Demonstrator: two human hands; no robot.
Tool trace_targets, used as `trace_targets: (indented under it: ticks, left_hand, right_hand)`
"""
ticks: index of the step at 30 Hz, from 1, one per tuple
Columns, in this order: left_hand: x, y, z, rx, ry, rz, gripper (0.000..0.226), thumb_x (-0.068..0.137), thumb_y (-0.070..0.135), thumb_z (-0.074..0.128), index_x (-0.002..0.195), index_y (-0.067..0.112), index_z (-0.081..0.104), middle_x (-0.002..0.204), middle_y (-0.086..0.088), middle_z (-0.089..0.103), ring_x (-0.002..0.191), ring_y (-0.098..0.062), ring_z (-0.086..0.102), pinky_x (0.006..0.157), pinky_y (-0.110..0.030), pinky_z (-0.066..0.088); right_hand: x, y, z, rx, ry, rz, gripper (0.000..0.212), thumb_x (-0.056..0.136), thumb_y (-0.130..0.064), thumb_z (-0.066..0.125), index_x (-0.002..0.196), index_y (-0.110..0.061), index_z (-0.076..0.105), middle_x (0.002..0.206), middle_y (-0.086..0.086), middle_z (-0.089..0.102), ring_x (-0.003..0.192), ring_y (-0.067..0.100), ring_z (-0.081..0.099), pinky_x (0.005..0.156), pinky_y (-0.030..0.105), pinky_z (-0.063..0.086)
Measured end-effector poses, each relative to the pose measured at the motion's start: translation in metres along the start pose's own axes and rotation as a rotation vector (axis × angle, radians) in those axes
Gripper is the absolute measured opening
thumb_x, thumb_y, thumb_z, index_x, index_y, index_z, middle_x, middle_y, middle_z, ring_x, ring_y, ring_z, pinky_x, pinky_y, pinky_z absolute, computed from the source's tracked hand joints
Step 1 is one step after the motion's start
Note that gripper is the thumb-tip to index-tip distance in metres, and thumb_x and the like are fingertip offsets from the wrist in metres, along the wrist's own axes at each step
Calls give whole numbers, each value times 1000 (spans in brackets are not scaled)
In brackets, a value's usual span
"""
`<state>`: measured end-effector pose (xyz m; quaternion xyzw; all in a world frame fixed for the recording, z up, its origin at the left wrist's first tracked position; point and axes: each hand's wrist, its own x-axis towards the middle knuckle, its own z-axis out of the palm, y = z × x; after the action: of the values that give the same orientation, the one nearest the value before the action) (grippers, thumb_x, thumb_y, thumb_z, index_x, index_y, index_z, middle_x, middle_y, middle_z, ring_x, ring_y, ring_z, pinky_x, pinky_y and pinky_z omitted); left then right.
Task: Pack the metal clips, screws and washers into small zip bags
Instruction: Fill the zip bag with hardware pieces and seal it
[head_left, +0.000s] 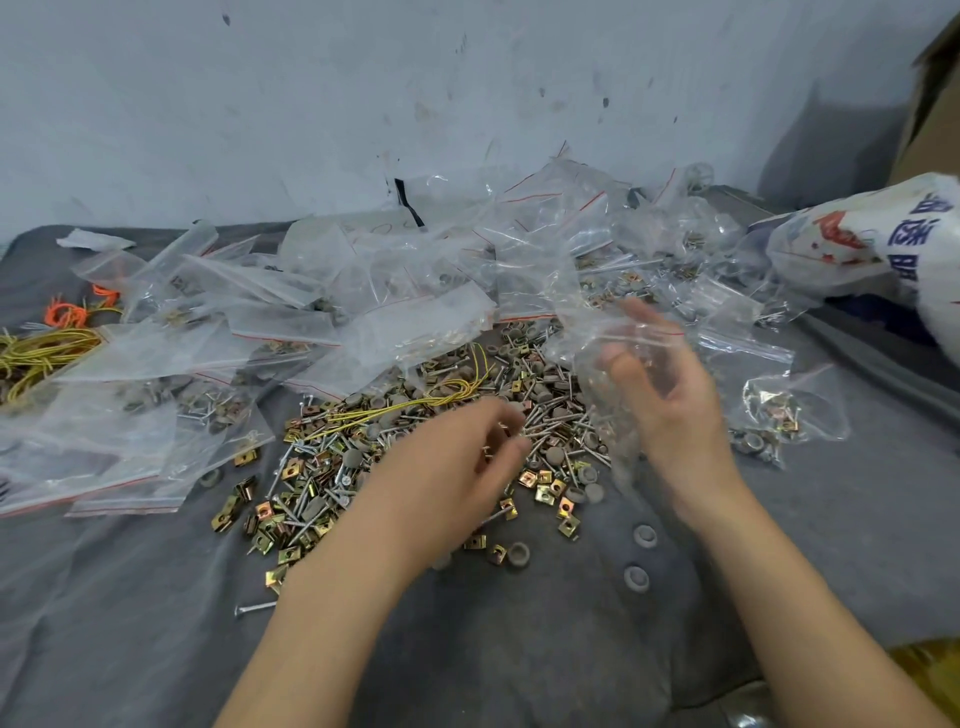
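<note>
The left hand (457, 462) hangs palm down over the loose hardware, fingers curled, with thumb and fingertips pinching a few small metal pieces whose thin tips poke out. What exactly they are is too small to tell. The right hand (670, 405), blurred, has its thumb and curled fingers closed on a clear zip bag (592, 400), a crumpled, see-through pouch that drapes down from the grip toward the cloth. Between the two hands and spreading beneath the left one lies the pile. It holds silver screws (548, 428) with long thin shanks, brass-coloured clips (543, 491) that are small, square and folded with a hole in the face, and dull grey round washers (636, 578). Two of the washers sit apart, just nearer the person than the right wrist. A loop of yellow wire (447, 397) lies across the pile just beyond the left fingertips. Farther beyond both hands is a heap of zip bags (322, 312), clear with red seal lines, many showing hardware inside. One filled bag (779, 415) rests just outside the right hand. Well outside the left hand lie orange ties (67, 312). Past the right hand sits a white printed sack (883, 244). Everything rests on a grey cloth (519, 654).
</note>
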<state>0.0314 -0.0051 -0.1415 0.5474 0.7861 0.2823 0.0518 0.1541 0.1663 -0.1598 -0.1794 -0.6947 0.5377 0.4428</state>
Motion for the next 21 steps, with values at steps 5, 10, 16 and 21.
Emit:
trace_targets:
  ticks: [5,10,16,21]
  left_hand:
    - [-23,-10,3,188,-143,106,33,92,60,49,117,40,57,113,22,51,107,0,43,93,-20,35]
    - [-47,-37,-13,233,-238,58,48,79,76,43,120,51,49,119,31,38,115,6,34,101,-22,31]
    - [-51,-43,-11,333,-188,68,41,88,68,42,122,49,54,119,30,41,115,3,35,103,-24,31]
    - [-49,-44,-9,359,-180,74,41,92,65,40,126,47,53,119,28,44,116,1,38,105,-26,32]
  right_hand:
    - [8,-2,-11,153,166,115,54,75,-58,68,116,-24,69,103,-8,77,106,11,70,101,41,51]
    - [8,-5,-14,215,188,118,44,74,-56,70,107,-27,69,99,-10,77,104,9,71,107,48,47]
    - [5,-6,-7,39,67,30,55,83,-57,64,132,-33,57,108,-14,74,97,-2,68,81,14,54]
    - [0,-1,7,-206,-85,-43,57,90,-55,62,142,-37,48,130,-12,64,115,3,63,97,31,52]
